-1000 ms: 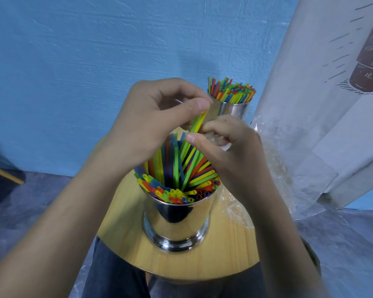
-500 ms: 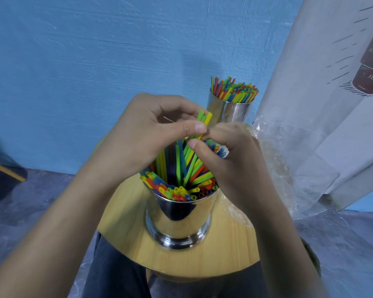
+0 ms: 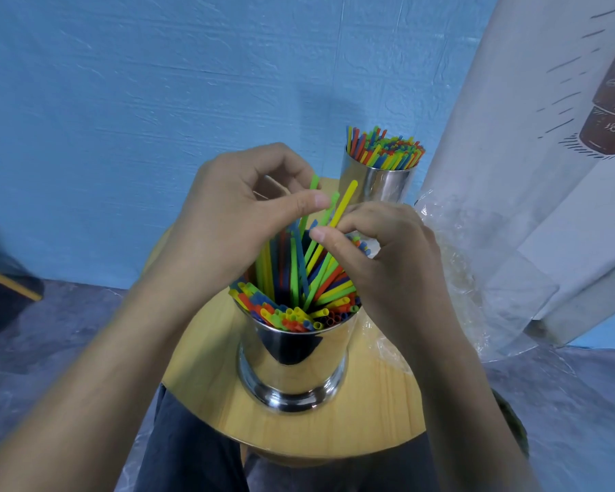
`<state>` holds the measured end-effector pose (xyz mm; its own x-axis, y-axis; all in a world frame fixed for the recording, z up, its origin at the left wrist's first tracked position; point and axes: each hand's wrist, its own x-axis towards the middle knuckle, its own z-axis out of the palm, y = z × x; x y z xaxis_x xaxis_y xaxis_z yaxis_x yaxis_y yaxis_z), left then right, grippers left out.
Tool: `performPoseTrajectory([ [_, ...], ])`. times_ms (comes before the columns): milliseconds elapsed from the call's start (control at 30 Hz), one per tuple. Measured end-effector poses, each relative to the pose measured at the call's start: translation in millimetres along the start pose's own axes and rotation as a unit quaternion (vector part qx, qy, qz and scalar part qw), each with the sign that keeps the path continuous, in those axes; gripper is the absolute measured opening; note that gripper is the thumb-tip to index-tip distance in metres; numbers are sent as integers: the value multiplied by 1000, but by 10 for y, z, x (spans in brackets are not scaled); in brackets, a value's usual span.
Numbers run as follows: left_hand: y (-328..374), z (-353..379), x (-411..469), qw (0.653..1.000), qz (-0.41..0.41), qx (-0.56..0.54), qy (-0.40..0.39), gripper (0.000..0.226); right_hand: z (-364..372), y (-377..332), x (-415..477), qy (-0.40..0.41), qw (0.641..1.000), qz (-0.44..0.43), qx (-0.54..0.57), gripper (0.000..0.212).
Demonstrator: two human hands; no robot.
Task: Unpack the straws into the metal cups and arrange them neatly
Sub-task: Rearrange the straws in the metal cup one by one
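Left hand (image 3: 235, 221) pinches a green plastic straw (image 3: 314, 181) above the shiny metal cup (image 3: 292, 356) near the front edge of the round wooden table (image 3: 370, 420), while the right hand (image 3: 387, 257) pinches a yellow plastic straw (image 3: 345, 200). Both lean among the multicoloured straws (image 3: 299, 300) in that cup. A 2nd full metal cup (image 3: 377, 182) stands at the far edge, clear plastic wrap (image 3: 451, 271) at the right.

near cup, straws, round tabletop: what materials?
Near cup: polished metal, probably stainless steel, going by the mirror-like reflections. Straws: likely matte plastic, since they are thin hollow tubes in bright colours. Tabletop: wood or wood-look laminate, with pale grain lines and a slight sheen.
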<state>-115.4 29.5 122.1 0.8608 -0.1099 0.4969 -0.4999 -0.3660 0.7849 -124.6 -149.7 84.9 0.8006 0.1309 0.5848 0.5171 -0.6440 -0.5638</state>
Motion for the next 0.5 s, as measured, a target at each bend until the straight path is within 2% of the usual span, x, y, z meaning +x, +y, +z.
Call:
performPoseTrajectory([
  [200, 34, -7, -11, 997, 14, 21, -75, 10, 3, 18, 23, -18, 999, 1, -28, 30],
  [333, 26, 17, -6, 998, 11, 12, -66, 9, 15, 46, 27, -26, 999, -11, -34, 39],
  [500, 45, 27, 2, 996, 18, 3, -91, 3, -9, 12, 12, -40, 999, -2, -30, 32],
])
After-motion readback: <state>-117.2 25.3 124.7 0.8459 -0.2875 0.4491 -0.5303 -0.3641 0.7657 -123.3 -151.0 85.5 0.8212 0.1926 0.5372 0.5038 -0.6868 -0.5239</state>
